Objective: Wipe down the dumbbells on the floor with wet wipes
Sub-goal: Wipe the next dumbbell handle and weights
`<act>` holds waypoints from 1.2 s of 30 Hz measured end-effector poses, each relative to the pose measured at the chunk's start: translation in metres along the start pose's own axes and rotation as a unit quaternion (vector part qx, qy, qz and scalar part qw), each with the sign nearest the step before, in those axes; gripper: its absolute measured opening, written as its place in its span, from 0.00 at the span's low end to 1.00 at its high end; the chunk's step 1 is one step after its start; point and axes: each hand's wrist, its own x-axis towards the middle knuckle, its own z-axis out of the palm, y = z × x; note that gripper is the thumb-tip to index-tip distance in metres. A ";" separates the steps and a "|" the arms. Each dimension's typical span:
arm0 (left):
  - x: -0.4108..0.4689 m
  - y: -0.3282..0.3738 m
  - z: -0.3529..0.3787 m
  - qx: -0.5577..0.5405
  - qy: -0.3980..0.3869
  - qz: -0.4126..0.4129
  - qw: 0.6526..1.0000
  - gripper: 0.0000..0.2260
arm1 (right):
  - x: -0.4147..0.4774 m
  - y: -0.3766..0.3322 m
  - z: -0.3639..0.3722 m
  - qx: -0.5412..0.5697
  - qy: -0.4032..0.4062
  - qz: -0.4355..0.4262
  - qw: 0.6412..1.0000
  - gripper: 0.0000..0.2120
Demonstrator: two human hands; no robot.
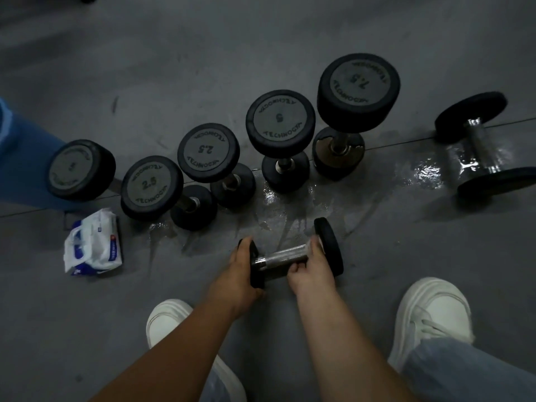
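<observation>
- A small dumbbell [285, 256] is seen low in the middle of the view, just ahead of the feet, with its handle running left to right and slightly upward toward the right.
- Its left end plate is gripped by the left hand [243, 274], the fingers curled over the plate's rim.
- Its handle is gripped at the right end by the right hand [311, 271], fingers wrapped around the metal. A small pale patch is seen by these fingers, but it cannot be told whether this is a wipe.
- It cannot be told whether the small dumbbell rests on the floor [290, 53] or is held just above it.
- Five dumbbells are stood on end in a row beyond it, rising to the right: a blurred dumbbell [77, 169] with no readable number, a first 2.5 dumbbell [150, 187], a second 2.5 dumbbell [207, 152], a 5 dumbbell [280, 121] and a 7.5 dumbbell [358, 84].
- A lying dumbbell [481, 146] is seen on its side at the far right, apart from the row.
- Wet patches [290, 198] are seen shining on the floor between the row and the small dumbbell, and also beside the lying dumbbell.
- A wipes pack [94, 242] is laid on the floor at the left, near the first 2.5 dumbbell.
- A white left shoe [168, 320] and right shoe [432, 314] are planted on either side of the forearms.
- A blurred blue shape [17, 158] is seen at the left edge.
</observation>
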 end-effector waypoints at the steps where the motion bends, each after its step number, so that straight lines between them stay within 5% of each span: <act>1: -0.001 0.000 0.000 -0.001 0.000 0.002 1.000 0.53 | -0.001 0.003 -0.009 -0.007 -0.003 -0.005 1.000 0.15; 25: 0.005 -0.001 0.001 0.012 0.000 -0.008 1.000 0.53 | 0.003 0.017 -0.021 -0.066 0.031 -0.084 0.994 0.14; 31: 0.009 0.025 -0.017 0.173 0.021 -0.018 0.985 0.46 | 0.014 0.006 -0.003 -0.076 0.005 -0.049 0.996 0.17; 36: 0.016 0.029 -0.025 0.026 0.019 -0.034 0.999 0.35 | 0.018 0.001 0.001 -0.029 -0.023 -0.041 0.998 0.10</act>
